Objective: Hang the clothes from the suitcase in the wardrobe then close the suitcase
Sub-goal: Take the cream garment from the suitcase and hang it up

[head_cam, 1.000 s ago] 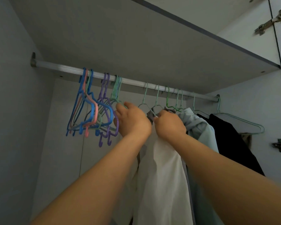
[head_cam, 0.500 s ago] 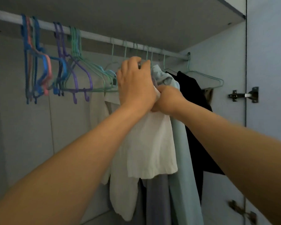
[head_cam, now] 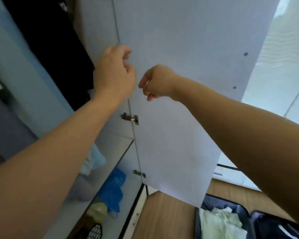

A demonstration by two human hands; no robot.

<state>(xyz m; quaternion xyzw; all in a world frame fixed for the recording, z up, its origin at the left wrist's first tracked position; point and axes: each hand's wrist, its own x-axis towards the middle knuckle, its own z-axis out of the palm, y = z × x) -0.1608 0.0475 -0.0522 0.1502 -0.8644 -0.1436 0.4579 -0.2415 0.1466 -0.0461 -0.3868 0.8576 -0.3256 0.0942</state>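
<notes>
The left hand (head_cam: 113, 75) and right hand (head_cam: 156, 82) hang side by side in front of the open white wardrobe door (head_cam: 179, 83), fingers loosely curled, neither one holding anything. Low at the right, the suitcase (head_cam: 231, 219) lies open on the wooden floor (head_cam: 164, 216), pale green clothes (head_cam: 219, 223) still heaped inside it. To the left, the wardrobe's bottom shelf (head_cam: 114, 152) carries a blue plastic bag (head_cam: 113, 188) and a yellowish bundle (head_cam: 97, 210). Behind the left forearm hang a light blue garment (head_cam: 16, 57) and a black garment (head_cam: 47, 31). Two metal hinges (head_cam: 130, 118) sit along the door's inner edge. Past the door, at the right, bright pale walls show.
</notes>
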